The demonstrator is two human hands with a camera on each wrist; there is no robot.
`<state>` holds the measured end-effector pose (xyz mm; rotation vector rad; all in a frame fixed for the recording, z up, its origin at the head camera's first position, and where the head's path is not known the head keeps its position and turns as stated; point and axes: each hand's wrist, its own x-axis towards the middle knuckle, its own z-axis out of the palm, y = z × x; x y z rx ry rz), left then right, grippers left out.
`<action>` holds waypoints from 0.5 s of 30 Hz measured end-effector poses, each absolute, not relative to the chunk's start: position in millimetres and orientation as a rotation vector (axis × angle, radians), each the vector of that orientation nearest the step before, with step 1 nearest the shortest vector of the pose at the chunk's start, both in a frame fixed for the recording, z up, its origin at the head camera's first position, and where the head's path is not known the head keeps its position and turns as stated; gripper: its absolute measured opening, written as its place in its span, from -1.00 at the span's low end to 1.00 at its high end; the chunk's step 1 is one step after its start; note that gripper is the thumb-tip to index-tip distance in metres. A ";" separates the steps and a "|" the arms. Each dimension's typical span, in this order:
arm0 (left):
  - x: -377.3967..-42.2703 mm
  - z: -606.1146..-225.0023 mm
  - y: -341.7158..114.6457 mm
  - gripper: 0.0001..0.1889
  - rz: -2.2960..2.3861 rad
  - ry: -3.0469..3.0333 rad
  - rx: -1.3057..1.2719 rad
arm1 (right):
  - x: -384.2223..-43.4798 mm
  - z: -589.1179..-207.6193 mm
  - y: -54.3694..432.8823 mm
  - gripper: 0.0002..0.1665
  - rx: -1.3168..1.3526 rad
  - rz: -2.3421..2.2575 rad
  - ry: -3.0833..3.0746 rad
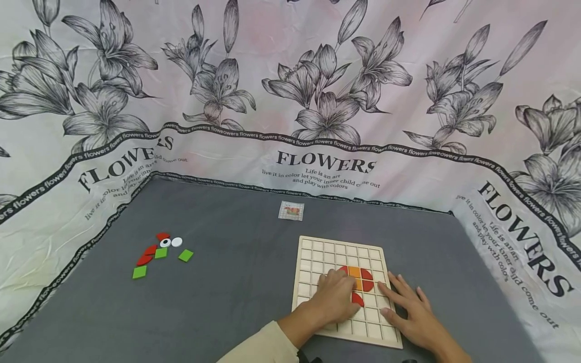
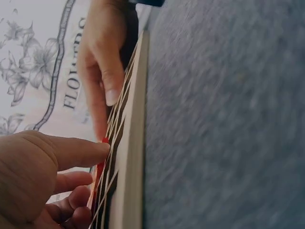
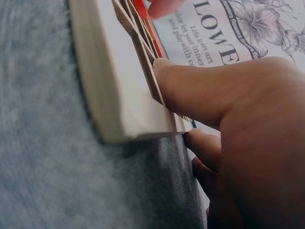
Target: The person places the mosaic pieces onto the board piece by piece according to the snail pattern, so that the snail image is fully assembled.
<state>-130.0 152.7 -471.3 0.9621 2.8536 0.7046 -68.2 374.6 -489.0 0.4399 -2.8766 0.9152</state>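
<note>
A square wooden grid board (image 1: 313,245) lies in front of me. My left hand (image 1: 333,297) is over its middle, thumb and curled fingers around a red rounded tile (image 1: 358,299) at the board's surface. In the left wrist view the thumb tip (image 2: 102,151) is right against red. Just above in the grid sit an orange tile (image 1: 354,272) and red curved tiles (image 1: 367,286), partly covered by the left hand. My right hand (image 1: 413,315) rests with fingers spread along the board's right edge; in the right wrist view its thumb (image 3: 178,83) lies on the grid near a corner.
Loose tiles lie to the left on the grey table (image 1: 218,282): green squares (image 1: 139,272), red curved pieces (image 1: 145,259), a white disc (image 1: 177,242) and an eye disc (image 1: 165,243). A small picture card (image 1: 291,210) lies beyond the board. A flower-printed cloth (image 1: 317,166) surrounds the table.
</note>
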 end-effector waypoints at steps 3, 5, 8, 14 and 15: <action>-131.2 -470.5 149.2 -0.81 0.696 2.822 0.989 | -68.5 -489.2 374.4 -0.39 0.422 0.920 -2.884; -132.2 -469.9 148.4 -0.83 0.690 2.802 1.010 | -68.4 -489.4 374.2 -0.39 0.417 0.922 -2.887; -133.4 -468.7 149.9 -0.82 0.694 2.777 1.029 | -68.1 -489.2 374.1 -0.39 0.421 0.920 -2.888; -134.9 -469.7 158.3 -0.83 0.680 2.789 1.023 | -67.9 -489.7 373.9 -0.40 0.431 0.896 -2.878; -134.9 -469.5 159.8 -0.84 0.675 2.797 1.023 | -68.2 -489.8 373.9 -0.40 0.430 0.892 -2.879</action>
